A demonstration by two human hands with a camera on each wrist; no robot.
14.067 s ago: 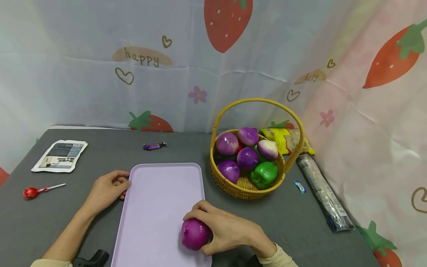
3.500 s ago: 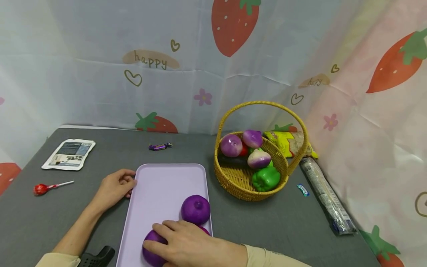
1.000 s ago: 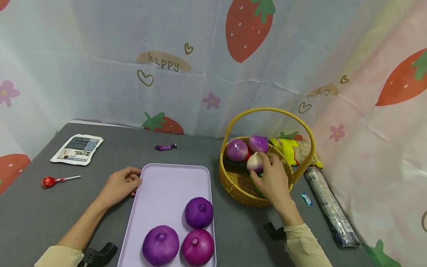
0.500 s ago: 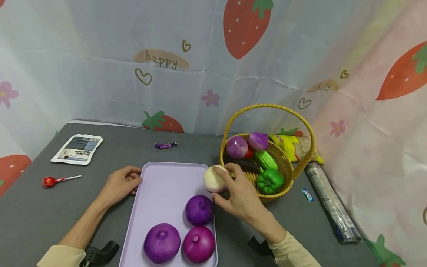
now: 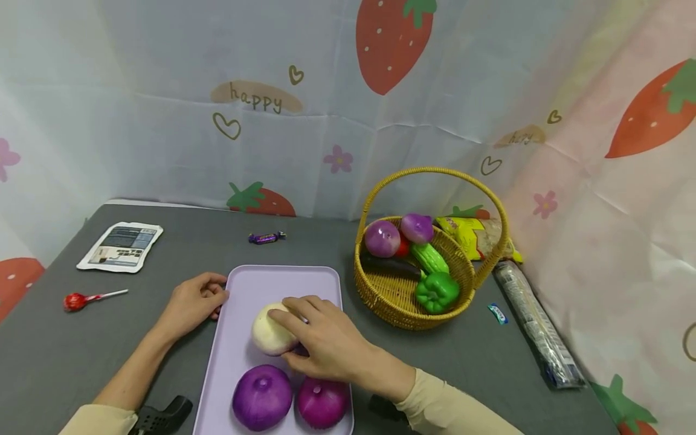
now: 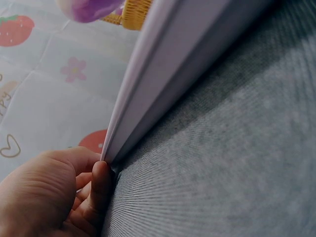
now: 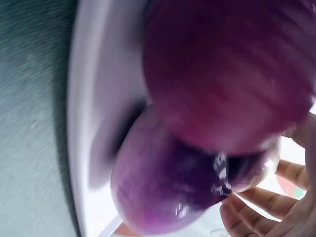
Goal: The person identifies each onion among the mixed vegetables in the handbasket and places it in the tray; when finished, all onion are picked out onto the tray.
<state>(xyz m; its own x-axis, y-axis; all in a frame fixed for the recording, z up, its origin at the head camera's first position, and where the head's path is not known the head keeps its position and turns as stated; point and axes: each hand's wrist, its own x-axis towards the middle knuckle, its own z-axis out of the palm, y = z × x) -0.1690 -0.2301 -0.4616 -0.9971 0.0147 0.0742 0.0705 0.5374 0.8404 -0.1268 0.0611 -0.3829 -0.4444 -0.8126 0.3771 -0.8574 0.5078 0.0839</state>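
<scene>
My right hand (image 5: 339,344) holds a white-and-purple onion (image 5: 272,331) over the middle of the lilac tray (image 5: 293,279), its fingers curved round the far side and the thumb near. Whether the onion touches the tray I cannot tell. Nearer on the tray sit a large purple onion (image 5: 262,397) and a magenta onion (image 5: 323,402). Another purple onion (image 7: 158,182) shows in the right wrist view; my right hand mostly covers it in the head view. At the tray's left edge, my left hand (image 6: 54,192) pinches the rim between thumb and finger.
Right of the tray stands a yellow wicker basket (image 5: 383,307) with two purple onions, an eggplant (image 5: 393,266), a cucumber and a green pepper (image 5: 437,292). A lollipop (image 5: 76,301) and white packet (image 5: 119,248) lie left. Behind is a wrapped candy (image 5: 266,238); a long packet (image 5: 538,323) lies right.
The onion count on the tray grew from one to three. My right hand then took the white-and-purple onion from the basket and carried it left over the tray. My left hand stayed at the rim.
</scene>
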